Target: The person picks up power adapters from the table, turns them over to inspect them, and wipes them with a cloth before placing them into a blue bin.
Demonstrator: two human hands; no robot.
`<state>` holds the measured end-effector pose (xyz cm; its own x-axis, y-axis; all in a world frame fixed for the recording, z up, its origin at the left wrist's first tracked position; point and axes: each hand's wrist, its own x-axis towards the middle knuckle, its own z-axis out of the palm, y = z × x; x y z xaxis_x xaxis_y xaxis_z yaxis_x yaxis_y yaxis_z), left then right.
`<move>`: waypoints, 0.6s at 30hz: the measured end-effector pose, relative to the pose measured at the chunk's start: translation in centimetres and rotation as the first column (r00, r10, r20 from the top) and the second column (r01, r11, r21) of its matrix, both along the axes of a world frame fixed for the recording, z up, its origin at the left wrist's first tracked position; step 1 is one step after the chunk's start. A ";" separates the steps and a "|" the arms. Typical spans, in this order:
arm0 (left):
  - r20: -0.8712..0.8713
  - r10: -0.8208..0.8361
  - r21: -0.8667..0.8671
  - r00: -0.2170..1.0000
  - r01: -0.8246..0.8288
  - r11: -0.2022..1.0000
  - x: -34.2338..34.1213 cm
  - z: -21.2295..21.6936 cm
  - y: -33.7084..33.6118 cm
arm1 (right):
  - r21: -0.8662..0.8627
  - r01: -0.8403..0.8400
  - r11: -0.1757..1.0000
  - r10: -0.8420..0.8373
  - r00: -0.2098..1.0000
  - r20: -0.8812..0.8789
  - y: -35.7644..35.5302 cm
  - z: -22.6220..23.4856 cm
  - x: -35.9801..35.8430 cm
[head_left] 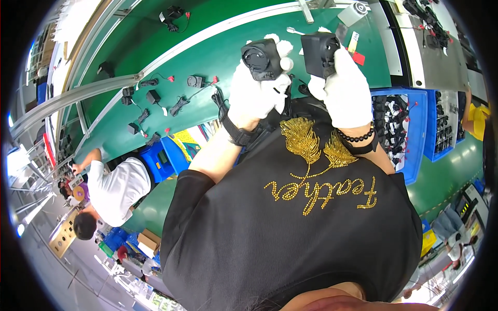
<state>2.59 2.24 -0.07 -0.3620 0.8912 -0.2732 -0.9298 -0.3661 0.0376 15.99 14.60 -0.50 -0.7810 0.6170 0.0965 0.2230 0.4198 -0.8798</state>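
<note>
White gloves cover both my hands. My left hand [255, 98] is closed round a black box-shaped adapter [260, 60] with a round recess in its face. Level with it, my right hand [348, 93] grips a second black box-shaped adapter [317, 55], its round part turned to the right. The two adapters are held apart, above the green work table [207, 67]. A coiled black cord [220, 101] lies beside my left wrist. Between my hands, some dark cord or part is partly hidden.
Several small black adapters [152, 96] with cords and red tips lie on the table to the left. A blue bin [415, 135] of similar parts stands at right. Farther back are a white bottle [353, 14] and a red tag [358, 58]. Another person [116, 189] works at left.
</note>
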 end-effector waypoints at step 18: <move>-0.220 -0.097 -0.274 0.971 0.034 0.961 -0.9 -3.6 -0.5 | -0.751 0.016 0.660 -0.205 0.966 -0.159 -1.1 3.6 -2.1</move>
<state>1.71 1.70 -3.63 -0.3862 0.8213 -0.4199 -0.9059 -0.2520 0.3403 13.93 13.54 3.07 -0.7194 0.6367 -0.2778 -0.0051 -0.4047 -0.9144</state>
